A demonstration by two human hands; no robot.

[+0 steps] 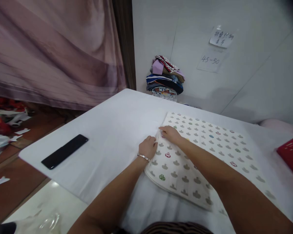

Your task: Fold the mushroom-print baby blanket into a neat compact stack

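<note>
A white cloth [190,162] printed with grey, red and green mushroom-like motifs lies folded in layers on the white-covered table. At its left edge my left hand [148,147], with a bracelet on the wrist, has its fingers curled against the fabric. Just beyond it, my right hand [171,134] reaches across the cloth and pinches the same edge. The fingertips of both hands are close together and partly hidden by the fabric. Part of the pattern is covered by my right forearm.
A black phone-like slab [64,151] lies on the left of the table [107,130]. Folded fabrics [164,79] are piled by the wall, under paper signs [221,37]. A red perforated basket [291,156] stands at the right. A pinkish curtain [58,48] hangs at the left.
</note>
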